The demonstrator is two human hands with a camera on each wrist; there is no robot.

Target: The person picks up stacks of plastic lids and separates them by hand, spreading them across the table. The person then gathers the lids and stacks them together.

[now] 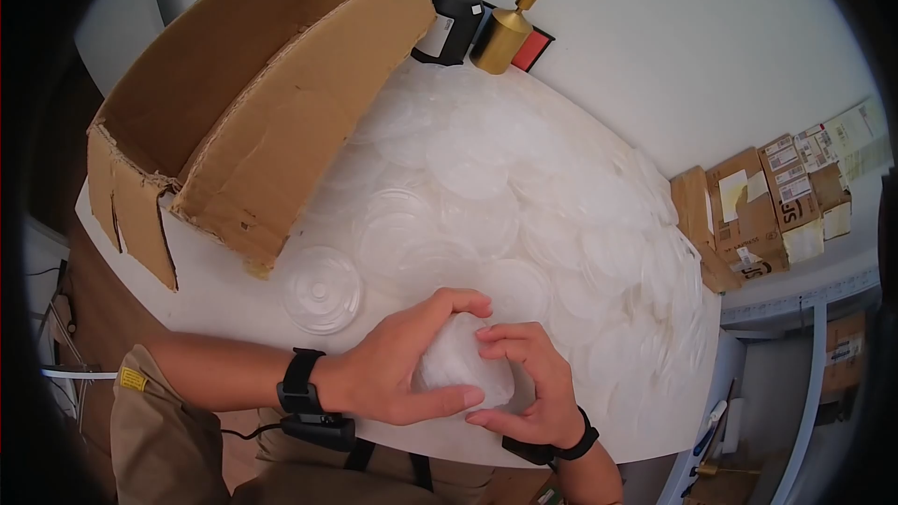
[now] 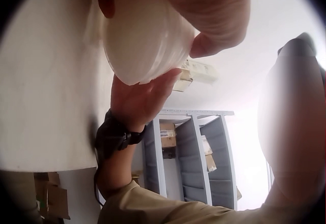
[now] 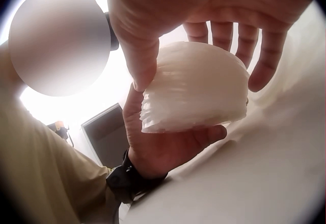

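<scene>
A stack of translucent plastic lids [image 1: 465, 360] is held between both hands over the near edge of the table. My left hand [image 1: 398, 365] grips it from the left, thumb along the near side and fingers around the far side. From the right, my right hand [image 1: 541, 385] curls its fingers and thumb around the stack. In the right wrist view the many thin edges of the stacked lids [image 3: 196, 91] show along its side. A single clear lid [image 1: 322, 290] lies flat on the table, left of the hands.
Loose translucent lids [image 1: 580, 262] spread thickly across the table's middle and right. An open cardboard box [image 1: 290, 122] stands at the back left. Behind are a black canister [image 1: 456, 26] and a gold bottle [image 1: 503, 40]. Cardboard boxes [image 1: 748, 210] stand beyond the right edge.
</scene>
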